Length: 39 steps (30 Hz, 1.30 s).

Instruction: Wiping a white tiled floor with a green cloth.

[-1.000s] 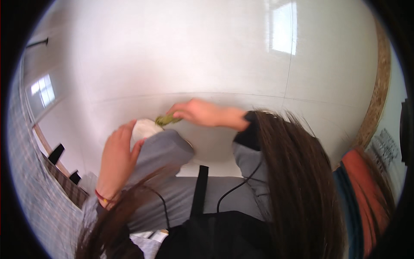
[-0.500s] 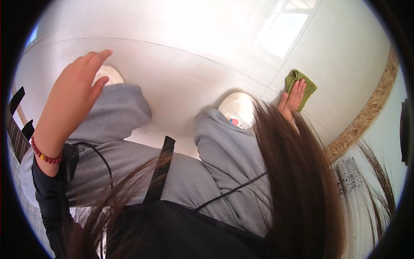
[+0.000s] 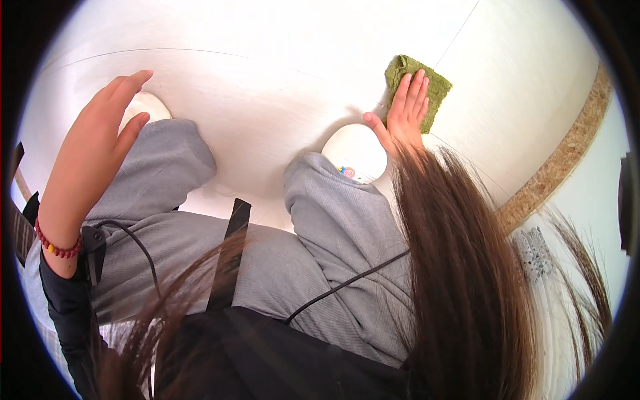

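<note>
A green cloth (image 3: 438, 95) lies folded on the pale tiled floor (image 3: 267, 100), ahead and to the right. My right hand (image 3: 408, 117) rests flat on it, fingers stretched out over the fabric and thumb spread off its near left side. Long hair hides most of the right forearm. On the left, my left hand (image 3: 100, 137) is held up above my left knee, empty, with the thumb apart from the fingers. A red bead bracelet circles that wrist.
My feet in white shoes (image 3: 357, 157) stand apart on the floor, under grey trousers (image 3: 340, 233). A brown speckled border (image 3: 567, 163) runs along the wall's foot at the right. A black cable (image 3: 347, 283) crosses my lap. A lacy white fabric (image 3: 535, 257) hangs at the right.
My right hand and the green cloth have moved left and farther forward across the floor. The left hand has shifted slightly left in the picture and stays raised.
</note>
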{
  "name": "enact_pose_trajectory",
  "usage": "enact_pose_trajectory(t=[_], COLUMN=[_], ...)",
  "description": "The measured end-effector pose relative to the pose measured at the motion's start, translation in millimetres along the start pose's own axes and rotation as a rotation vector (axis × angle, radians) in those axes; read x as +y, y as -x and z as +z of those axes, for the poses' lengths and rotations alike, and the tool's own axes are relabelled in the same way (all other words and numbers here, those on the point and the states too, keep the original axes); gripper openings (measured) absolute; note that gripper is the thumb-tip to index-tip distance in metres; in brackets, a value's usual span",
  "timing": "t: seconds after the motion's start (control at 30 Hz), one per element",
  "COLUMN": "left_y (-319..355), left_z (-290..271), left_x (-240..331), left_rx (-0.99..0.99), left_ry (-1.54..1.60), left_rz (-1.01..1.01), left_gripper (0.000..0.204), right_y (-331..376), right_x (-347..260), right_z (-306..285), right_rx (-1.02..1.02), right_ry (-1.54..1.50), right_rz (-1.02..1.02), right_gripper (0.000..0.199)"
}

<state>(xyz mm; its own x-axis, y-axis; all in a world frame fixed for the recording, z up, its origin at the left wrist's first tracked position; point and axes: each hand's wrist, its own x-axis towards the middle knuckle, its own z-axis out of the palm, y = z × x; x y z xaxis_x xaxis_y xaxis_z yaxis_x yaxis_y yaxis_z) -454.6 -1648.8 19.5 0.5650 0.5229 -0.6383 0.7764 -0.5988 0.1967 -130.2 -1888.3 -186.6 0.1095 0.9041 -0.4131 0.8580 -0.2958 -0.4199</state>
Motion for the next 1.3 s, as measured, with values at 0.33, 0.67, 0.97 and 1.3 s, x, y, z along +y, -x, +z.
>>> enact_pose_trajectory(t=[0.33,0.67,0.97,1.3], left_y=[7,6,3,11], left_z=[1,-1,-4,-6], left_x=[-8,1,0,-10], left_rx=[-0.043,0.03,0.038,-0.007], left_ry=[0.023,0.048,0.059,0.003], left_rz=[-0.093,-0.033,-0.016,-0.035], left_gripper=[0.042,0.042,0.039,0.042], right_y=[-29,-77,-99,-109], right_x=[-23,-242,-231,-209], right_z=[21,101,108,83], right_rx=[0.05,0.105,0.001,-0.076], right_ry=[0.132,-0.221,0.023,0.011], right_rz=[-0.022,-0.216,-0.881,-0.992], right_gripper=[0.126,0.116,0.081,0.067])
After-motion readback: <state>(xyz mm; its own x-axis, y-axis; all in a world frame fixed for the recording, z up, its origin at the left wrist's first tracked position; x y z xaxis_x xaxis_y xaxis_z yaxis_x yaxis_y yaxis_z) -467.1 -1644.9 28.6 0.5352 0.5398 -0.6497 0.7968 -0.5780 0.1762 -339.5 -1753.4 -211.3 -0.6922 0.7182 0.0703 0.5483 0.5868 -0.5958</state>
